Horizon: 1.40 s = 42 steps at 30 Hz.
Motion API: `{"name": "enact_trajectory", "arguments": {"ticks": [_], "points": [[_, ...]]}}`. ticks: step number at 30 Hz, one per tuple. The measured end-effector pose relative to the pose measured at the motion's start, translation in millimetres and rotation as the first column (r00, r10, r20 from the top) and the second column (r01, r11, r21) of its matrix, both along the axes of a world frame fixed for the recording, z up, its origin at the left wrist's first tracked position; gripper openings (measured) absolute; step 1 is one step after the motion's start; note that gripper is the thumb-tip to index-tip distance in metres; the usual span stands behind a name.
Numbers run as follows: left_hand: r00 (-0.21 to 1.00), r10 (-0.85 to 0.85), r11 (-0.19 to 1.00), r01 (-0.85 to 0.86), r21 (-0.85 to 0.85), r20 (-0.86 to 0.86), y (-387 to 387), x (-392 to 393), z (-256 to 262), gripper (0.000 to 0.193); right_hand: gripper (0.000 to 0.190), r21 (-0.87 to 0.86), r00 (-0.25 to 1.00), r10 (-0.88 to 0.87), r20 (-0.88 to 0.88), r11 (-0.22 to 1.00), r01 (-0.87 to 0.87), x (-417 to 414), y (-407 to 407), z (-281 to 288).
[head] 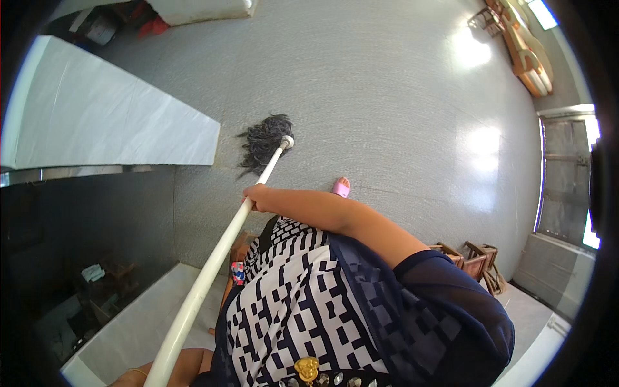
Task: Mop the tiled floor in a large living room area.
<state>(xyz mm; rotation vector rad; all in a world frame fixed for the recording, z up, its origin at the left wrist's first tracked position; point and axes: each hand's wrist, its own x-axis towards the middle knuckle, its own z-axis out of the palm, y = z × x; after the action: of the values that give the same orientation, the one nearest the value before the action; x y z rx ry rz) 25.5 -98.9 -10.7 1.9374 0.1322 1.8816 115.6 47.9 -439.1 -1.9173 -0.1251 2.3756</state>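
My right hand (256, 197) is closed round the white handle (208, 278) of a mop, some way down from its upper end. The dark grey string mop head (267, 139) lies spread on the grey floor, beyond that hand, with a white collar joining it to the handle. Of my left arm, a part with a thin gold-coloured bangle shows at the bottom edge beside the handle; my left hand (123, 380) is mostly cut off there, so its grip cannot be made out. The handle's upper end is also out of view.
A pale marble-like wall end (121, 116) stands left of the mop head, with a dark doorway (121, 208) below it. Wooden stools (476, 259) stand at the lower right. A wooden sofa (524, 53) is at the upper right. My foot wears a pink slipper (341, 188).
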Motion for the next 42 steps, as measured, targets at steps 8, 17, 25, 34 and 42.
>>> {"name": "enact_trajectory", "arguments": {"ticks": [8, 17, 25, 34, 42], "points": [[0.964, -0.228, 0.973, 0.229, 0.005, 0.135, 82.8, 52.3, -25.8, 0.013, 0.021, 0.055, 0.947, -0.32, 0.017, 0.946, 0.318, 129.5, 60.6, -25.8], [0.823, -0.515, 0.844, 0.535, -0.025, 0.24, 165.2, 126.1, -53.2, 0.015, 0.02, 0.084, 0.762, -0.642, 0.086, 0.767, 0.637, 270.0, 87.4, -38.4], [0.615, -0.755, 0.564, 0.786, -0.252, 0.228, 213.3, 169.0, -91.8, 0.012, 0.021, 0.147, 0.513, -0.856, 0.065, 0.517, 0.843, 401.2, 43.1, -74.0], [0.473, -0.873, 0.397, 0.83, -0.39, 0.117, 219.4, 185.5, -95.5, 0.009, 0.006, 0.085, 0.395, -0.85, 0.348, 0.448, 0.89, 436.8, -4.6, -71.5], [0.667, -0.723, 0.593, 0.733, -0.335, 0.181, 177.6, 109.9, -64.9, 0.01, 0.004, -0.073, 0.363, -0.909, 0.204, 0.356, 0.932, 308.5, 12.8, -46.8]]}}
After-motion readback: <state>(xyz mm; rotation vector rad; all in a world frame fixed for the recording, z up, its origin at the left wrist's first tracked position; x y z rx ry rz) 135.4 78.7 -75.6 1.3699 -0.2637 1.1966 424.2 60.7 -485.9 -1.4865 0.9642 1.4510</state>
